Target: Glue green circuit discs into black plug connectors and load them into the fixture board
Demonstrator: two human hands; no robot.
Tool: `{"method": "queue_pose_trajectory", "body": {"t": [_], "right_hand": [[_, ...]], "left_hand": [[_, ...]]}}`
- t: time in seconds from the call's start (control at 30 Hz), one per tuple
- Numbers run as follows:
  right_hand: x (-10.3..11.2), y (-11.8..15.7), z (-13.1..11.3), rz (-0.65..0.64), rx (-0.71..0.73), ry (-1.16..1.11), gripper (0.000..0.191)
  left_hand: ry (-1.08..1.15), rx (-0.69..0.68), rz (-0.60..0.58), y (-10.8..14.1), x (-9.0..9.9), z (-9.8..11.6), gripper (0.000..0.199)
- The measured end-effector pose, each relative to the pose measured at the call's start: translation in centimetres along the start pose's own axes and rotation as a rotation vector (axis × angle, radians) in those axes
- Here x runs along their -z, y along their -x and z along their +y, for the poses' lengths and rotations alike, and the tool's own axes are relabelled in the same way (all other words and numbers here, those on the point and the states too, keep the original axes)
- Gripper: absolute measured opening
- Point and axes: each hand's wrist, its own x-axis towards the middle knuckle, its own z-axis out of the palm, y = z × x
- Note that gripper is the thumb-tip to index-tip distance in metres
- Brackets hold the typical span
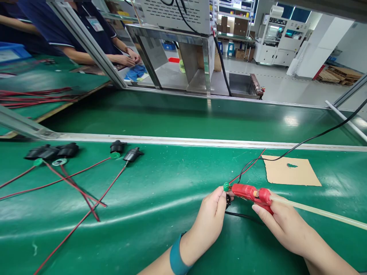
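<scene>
My right hand [286, 225] is wrapped round a red glue gun [248, 192], with a long pale glue stick [318, 212] running out of its back to the right. The gun's nozzle points left and meets a small green disc [226, 186]. My left hand [210, 214] pinches this green part between thumb and fingers, with a black piece [228, 200] just beneath it. A thin red wire [249, 169] leads up and right from the part. A teal band circles my left wrist.
Several black parts [117, 146] with red wires lie on the green mat [160, 183] at left. Brown cardboard [292, 175] lies at right, a black cable [315, 135] beside it. A metal rail [183, 142] and conveyor lie beyond. Another person's hands [129, 57] work at upper left.
</scene>
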Motion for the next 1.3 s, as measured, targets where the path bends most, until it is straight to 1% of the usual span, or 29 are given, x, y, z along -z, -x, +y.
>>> {"method": "queue_pose_trajectory", "body": {"t": [0.17, 0.33, 0.53, 0.73, 1.0, 1.2, 1.3], "right_hand": [[-0.2, 0.34, 0.21, -0.015, -0.02, 0.037, 0.03], [-0.16, 0.56, 0.2, -0.031, -0.031, 0.026, 0.032], [0.01, 0.63, 0.11, -0.05, -0.041, -0.002, 0.028], [0.05, 0.61, 0.2, -0.048, -0.049, -0.028, 0.029], [0.3, 0.46, 0.05, -0.011, -0.031, -0.006, 0.028], [0.34, 0.57, 0.07, -0.005, -0.018, -0.017, 0.023], [0.34, 0.56, 0.19, 0.014, -0.005, -0.017, 0.025]], "left_hand": [[-0.125, -0.063, 0.037, 0.29, -0.05, -0.5, 0.026], [-0.147, -0.089, 0.029, 0.42, -0.08, -0.66, 0.024], [-0.139, -0.047, 0.041, 0.37, -0.13, -0.73, 0.027], [-0.117, -0.032, 0.038, 0.26, -0.09, -0.5, 0.028], [-0.1, -0.006, -0.007, 0.34, 0.01, -0.06, 0.029], [-0.116, -0.03, 0.024, 0.27, -0.07, -0.11, 0.03], [-0.091, -0.03, 0.004, 0.25, -0.06, -0.05, 0.03]]}}
